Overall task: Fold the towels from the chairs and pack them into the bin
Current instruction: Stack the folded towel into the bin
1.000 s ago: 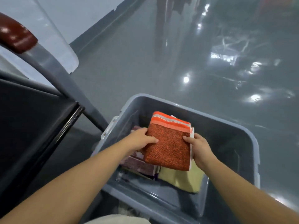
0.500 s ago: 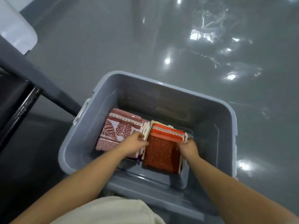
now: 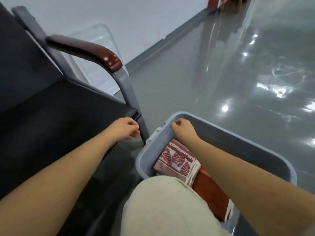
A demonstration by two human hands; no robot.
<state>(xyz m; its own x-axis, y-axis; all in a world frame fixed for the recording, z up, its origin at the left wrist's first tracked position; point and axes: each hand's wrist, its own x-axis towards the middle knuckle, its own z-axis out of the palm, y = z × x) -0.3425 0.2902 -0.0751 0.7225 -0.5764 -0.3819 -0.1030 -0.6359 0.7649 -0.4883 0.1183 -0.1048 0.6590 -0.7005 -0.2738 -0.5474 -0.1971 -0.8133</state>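
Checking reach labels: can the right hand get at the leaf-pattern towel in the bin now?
Likely yes: right hand is at the bin rim, just above the leaf-pattern towel; nothing covers it.

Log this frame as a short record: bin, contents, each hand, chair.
bin: grey bin on the floor, beside the chair
contents: folded leaf-patterned towel and orange towel, side by side
left hand: left hand over the seat's front corner, fingers loosely curled, holding nothing
right hand: right hand at the bin's rim, fingers curled; grip on the rim unclear
chair: black seat, brown armrest
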